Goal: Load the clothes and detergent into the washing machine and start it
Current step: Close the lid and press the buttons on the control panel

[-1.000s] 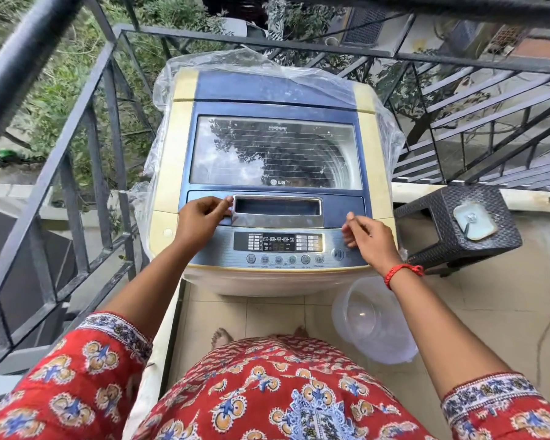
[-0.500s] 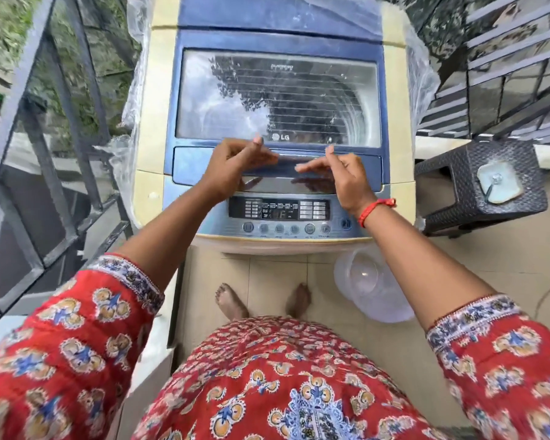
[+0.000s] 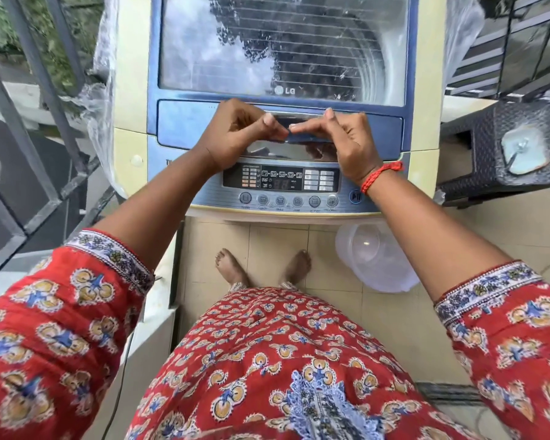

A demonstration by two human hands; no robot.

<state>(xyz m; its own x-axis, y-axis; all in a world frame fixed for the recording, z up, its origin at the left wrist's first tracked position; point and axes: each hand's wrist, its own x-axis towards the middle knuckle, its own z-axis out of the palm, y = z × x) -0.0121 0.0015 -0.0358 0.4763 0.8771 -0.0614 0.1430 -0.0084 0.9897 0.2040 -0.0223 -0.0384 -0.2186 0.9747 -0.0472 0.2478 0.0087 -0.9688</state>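
Fingers (image 3: 277, 130) of both hands curl over lid handle (image 3: 296, 117) edge.

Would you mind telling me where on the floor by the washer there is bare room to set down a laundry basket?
Bare tile lies right of the clear tub, below the wicker stool. A smaller patch sits between the feet and the washer. Left is crowded by the railing; both hands, left hand and right hand, fill the lid handle.
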